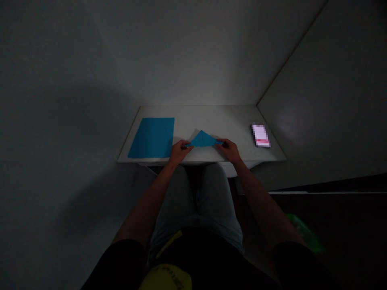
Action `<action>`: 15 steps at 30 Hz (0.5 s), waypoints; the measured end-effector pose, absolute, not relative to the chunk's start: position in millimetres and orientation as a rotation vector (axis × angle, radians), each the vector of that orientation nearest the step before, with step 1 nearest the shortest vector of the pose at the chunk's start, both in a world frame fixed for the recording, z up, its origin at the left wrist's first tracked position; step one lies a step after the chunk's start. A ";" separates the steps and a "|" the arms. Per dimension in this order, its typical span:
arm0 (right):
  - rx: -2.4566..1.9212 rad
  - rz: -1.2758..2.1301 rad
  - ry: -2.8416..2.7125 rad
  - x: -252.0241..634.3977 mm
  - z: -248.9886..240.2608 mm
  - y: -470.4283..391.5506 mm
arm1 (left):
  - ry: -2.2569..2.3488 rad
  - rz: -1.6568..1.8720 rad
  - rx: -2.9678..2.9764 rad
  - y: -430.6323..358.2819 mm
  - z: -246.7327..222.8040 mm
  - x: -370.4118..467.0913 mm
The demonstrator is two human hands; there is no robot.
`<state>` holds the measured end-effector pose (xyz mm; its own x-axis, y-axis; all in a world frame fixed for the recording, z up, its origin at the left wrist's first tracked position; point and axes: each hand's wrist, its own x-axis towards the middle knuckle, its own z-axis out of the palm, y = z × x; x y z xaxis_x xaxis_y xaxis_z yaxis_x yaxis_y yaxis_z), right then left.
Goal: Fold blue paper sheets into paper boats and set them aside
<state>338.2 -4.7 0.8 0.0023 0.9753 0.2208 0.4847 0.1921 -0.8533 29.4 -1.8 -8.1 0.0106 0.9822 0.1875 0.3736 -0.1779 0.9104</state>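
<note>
A folded piece of blue paper [202, 139], with a triangular peak pointing away from me, lies near the front edge of the white table. Its left end is pinched between the thumb and fingers of my left hand [180, 151]. At the opposite end, my right hand [229, 149] grips the right tip in the same way. A flat blue sheet [153, 137] rests on the table to the left, its right edge close to my left hand.
A lit phone [261, 135] lies at the right side of the white table [193, 114]. Walls rise behind the table and on both sides. Something green [305, 233] is low at the right, and a yellow object [166, 277] is near my lap.
</note>
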 end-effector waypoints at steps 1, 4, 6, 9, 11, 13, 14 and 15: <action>-1.418 0.722 -1.614 338.2 1.2 -5.3 | 1.417 1.170 1.620 -1.7 -8.1 29.6; -1.426 0.723 -1.625 337.1 2.4 -6.2 | 1.424 1.187 1.613 -2.1 -6.7 30.0; -1.433 0.720 -1.622 336.1 3.4 -6.4 | 1.425 1.191 1.608 -2.7 -4.8 29.9; -1.447 0.708 -1.609 334.8 5.1 -6.9 | 1.406 1.196 1.599 -3.1 -2.0 29.6; -1.457 0.704 -1.601 334.4 6.0 -7.3 | 1.390 1.203 1.596 -3.2 -1.1 29.2; -1.460 0.699 -1.597 334.4 6.3 -7.5 | 1.385 1.207 1.596 -3.2 -0.9 28.7; -1.457 0.696 -1.595 334.5 6.2 -7.5 | 1.384 1.207 1.595 -3.2 -1.0 28.4; -1.451 0.692 -1.591 334.6 5.9 -7.4 | 1.384 1.207 1.594 -3.3 -1.1 28.1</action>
<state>334.6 -7.4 5.9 0.0367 0.9747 0.2206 0.5026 0.1728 -0.8471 28.1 -3.3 -1.1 -0.0028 0.9796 0.2010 0.3328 -0.1886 0.9239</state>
